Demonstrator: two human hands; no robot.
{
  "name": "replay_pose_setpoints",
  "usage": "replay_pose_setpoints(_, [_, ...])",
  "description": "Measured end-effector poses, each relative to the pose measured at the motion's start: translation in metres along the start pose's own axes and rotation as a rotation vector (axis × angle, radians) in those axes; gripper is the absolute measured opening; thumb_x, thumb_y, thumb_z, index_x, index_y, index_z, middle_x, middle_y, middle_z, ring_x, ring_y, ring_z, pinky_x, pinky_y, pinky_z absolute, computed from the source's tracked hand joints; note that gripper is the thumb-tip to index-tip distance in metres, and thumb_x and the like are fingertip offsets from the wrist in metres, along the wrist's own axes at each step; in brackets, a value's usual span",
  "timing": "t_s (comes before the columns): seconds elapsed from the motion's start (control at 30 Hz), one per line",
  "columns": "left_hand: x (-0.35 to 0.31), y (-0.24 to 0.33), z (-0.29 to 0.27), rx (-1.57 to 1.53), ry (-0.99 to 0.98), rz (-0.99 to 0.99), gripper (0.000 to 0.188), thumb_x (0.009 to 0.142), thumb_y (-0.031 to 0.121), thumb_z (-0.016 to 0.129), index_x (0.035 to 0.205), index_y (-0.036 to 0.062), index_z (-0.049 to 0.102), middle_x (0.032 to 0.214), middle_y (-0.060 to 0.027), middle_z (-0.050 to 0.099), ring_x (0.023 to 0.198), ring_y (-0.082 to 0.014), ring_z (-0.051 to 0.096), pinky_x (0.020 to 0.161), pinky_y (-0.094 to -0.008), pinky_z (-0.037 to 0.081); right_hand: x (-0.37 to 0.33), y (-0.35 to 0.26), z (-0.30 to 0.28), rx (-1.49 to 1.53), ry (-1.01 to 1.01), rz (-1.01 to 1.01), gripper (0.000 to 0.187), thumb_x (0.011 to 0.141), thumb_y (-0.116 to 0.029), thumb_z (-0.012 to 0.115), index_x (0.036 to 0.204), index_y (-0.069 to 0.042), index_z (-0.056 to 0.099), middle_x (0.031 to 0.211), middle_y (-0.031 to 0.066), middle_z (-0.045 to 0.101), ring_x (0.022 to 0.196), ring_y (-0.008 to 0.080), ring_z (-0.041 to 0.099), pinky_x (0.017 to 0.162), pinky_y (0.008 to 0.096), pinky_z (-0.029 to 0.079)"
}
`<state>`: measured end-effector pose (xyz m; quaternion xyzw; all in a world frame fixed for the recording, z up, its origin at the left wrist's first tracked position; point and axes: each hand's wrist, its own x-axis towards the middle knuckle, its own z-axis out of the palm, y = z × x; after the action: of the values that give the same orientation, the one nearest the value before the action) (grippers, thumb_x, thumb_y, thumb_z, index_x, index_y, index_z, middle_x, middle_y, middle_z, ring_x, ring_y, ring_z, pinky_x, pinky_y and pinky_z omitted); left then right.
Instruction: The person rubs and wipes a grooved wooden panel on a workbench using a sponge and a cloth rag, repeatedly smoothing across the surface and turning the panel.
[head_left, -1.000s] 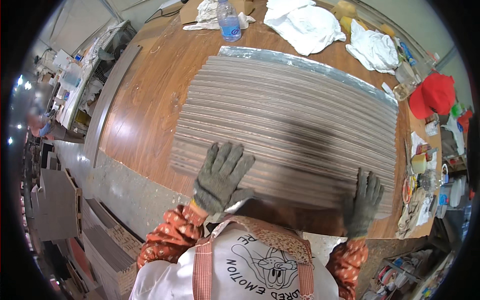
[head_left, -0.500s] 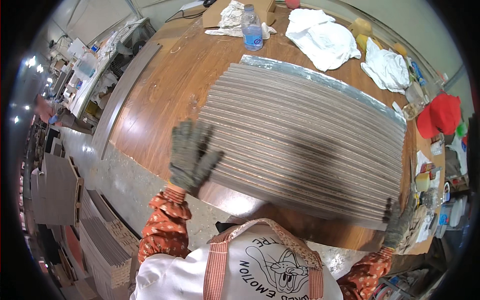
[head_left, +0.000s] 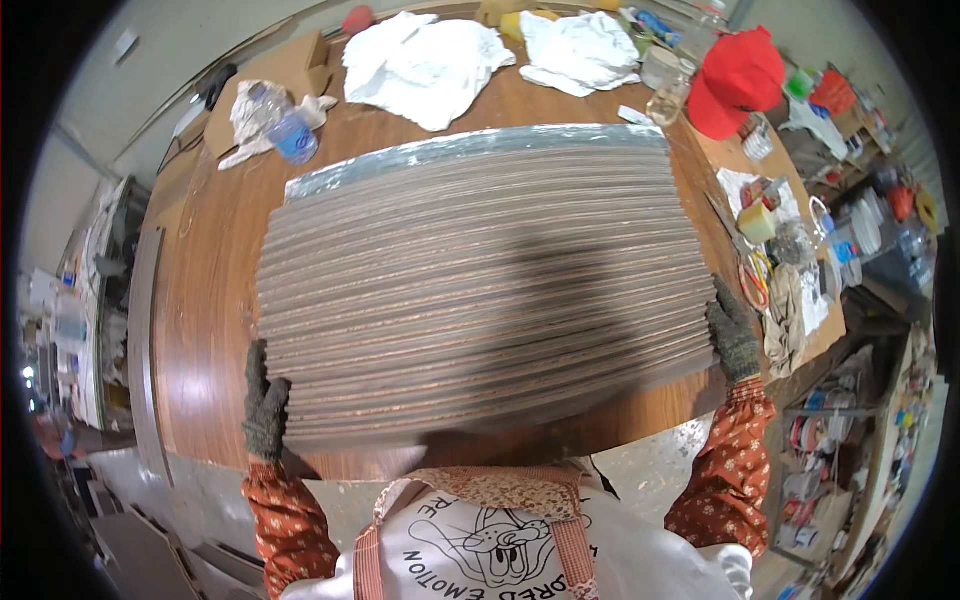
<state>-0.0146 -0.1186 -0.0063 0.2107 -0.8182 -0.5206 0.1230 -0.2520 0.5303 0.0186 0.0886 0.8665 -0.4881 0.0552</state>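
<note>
A row of several narrow grey-brown boards (head_left: pixel 480 280) lies packed side by side on the brown wood-grain table (head_left: pixel 205 300). My left hand (head_left: pixel 264 405), in a dark grey-green glove, is at the left ends of the nearer boards, thumb apart from the stretched fingers. At the opposite ends rests my right hand (head_left: pixel 735 335), gloved alike, its fingers stretched along the board ends. Neither hand is wrapped round a board. Along the far side of the row runs a shiny silvery strip (head_left: pixel 480 155).
White cloths (head_left: pixel 430 65), a plastic bottle (head_left: pixel 291 137) and a cardboard box (head_left: pixel 270 85) stand at the back. To the right are a red cap (head_left: pixel 738 82), scissors (head_left: pixel 752 282) and a yellow sponge (head_left: pixel 757 222). A long board (head_left: pixel 146 350) lies along the table's left edge.
The view has swung right. My left hand has gone from spread beside the left ends to closer along them; my right hand now shows plainly at the right ends.
</note>
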Motion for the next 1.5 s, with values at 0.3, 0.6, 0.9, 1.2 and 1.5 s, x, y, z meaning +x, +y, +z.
replay_pose_setpoints(0.3, [0.010,0.022,-0.018,-0.011,-0.007,-0.157,0.069,0.096,0.014,0.058,0.157,0.0096,0.027,0.154,-0.0100,0.039,0.117,-0.0177,0.053,0.093,-0.0288,0.046,0.012,-0.006,0.007,0.098,-0.082,0.057,0.058,0.097,-0.019,0.063,0.150,-0.011,0.043,0.085,-0.0040,0.058,0.059,0.0045,0.043,0.052,0.0203,0.038])
replay_pose_setpoints(0.6, [0.157,0.002,0.007,-0.195,0.195,-0.156,0.061,0.096,0.066,0.049,0.120,0.0122,0.064,0.088,0.0041,0.060,0.072,-0.0084,0.046,0.066,-0.0228,0.038,0.198,0.001,-0.005,0.014,-0.017,-0.346,0.065,0.099,-0.031,0.061,0.151,-0.001,0.037,0.143,0.0113,0.049,0.130,0.0188,0.044,0.109,0.0289,0.035])
replay_pose_setpoints(0.9, [0.149,0.053,0.007,-0.090,-0.048,-0.292,0.074,0.094,0.050,0.058,0.154,0.0125,0.037,0.138,-0.0057,0.057,0.107,-0.0149,0.052,0.089,-0.0289,0.043,0.263,-0.051,0.061,-0.310,-0.054,-0.338,0.087,0.091,-0.052,0.062,0.157,-0.007,0.026,0.126,0.0222,0.061,0.110,0.0283,0.060,0.095,0.0372,0.046])
replay_pose_setpoints(1.2, [0.171,0.038,0.000,0.157,-0.125,-0.075,0.073,0.095,0.032,0.059,0.157,0.0123,0.027,0.155,-0.0132,0.040,0.141,-0.0254,0.036,0.113,-0.0357,0.031,0.255,-0.084,0.083,-0.196,-0.094,-0.118,0.081,0.090,-0.051,0.065,0.153,-0.009,0.037,0.103,0.0102,0.065,0.075,0.0170,0.055,0.070,0.0322,0.047])
replay_pose_setpoints(1.5, [0.232,0.039,0.014,0.035,-0.026,-0.243,0.071,0.094,0.037,0.063,0.155,0.0157,0.033,0.102,-0.0038,0.063,0.073,-0.0085,0.054,0.057,-0.0250,0.044,0.247,-0.070,0.071,-0.116,-0.072,-0.016,0.077,0.092,-0.051,0.062,0.148,-0.002,0.043,0.123,0.0137,0.065,0.098,0.0202,0.061,0.087,0.0311,0.048])
